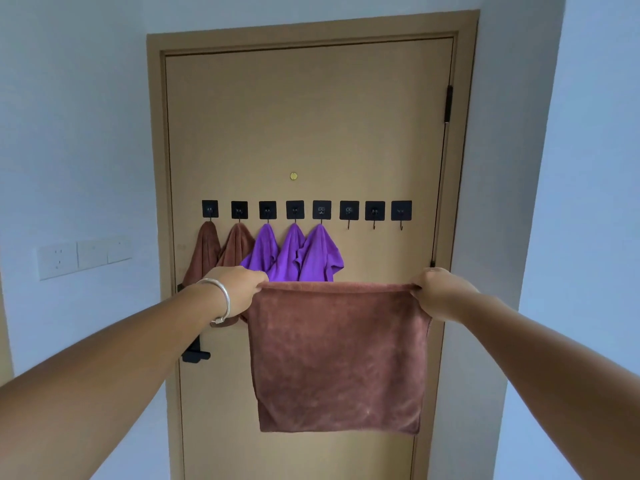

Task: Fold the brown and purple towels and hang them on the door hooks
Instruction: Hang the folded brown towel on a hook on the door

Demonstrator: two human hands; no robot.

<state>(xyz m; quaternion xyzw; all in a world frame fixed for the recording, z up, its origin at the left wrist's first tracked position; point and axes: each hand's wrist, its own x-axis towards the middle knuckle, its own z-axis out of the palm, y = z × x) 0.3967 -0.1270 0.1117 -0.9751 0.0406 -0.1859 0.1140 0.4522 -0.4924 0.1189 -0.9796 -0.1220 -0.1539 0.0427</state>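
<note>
- Now I am holding a brown towel [337, 358] out in front of the door [304, 126], my left hand [239, 289] pinching its top left corner and my right hand [440, 291] pinching the top right one, each grip pressed closed on the cloth.
- I am keeping my hands well apart so that the top edge is stretching nearly straight between them and the rest is hanging flat and free; that way I can judge the edges before making the next fold.
- It appears already doubled, since the top edge reads as a rounded fold, though I cannot tell this for sure.
- Farther away, on the door, a row of black hooks [375, 211] is running left to right.
- Two brown hung towels [235, 245] are occupying the two hooks at the far left, and three purple towels [289, 252] are hanging just beside them, each draped from a single point.
- Three hooks on the right are standing bare, so I judge this towel is meant for the nearest free one [349, 211].
- I am holding it below the hook row, which is keeping the hooks in sight.
</note>
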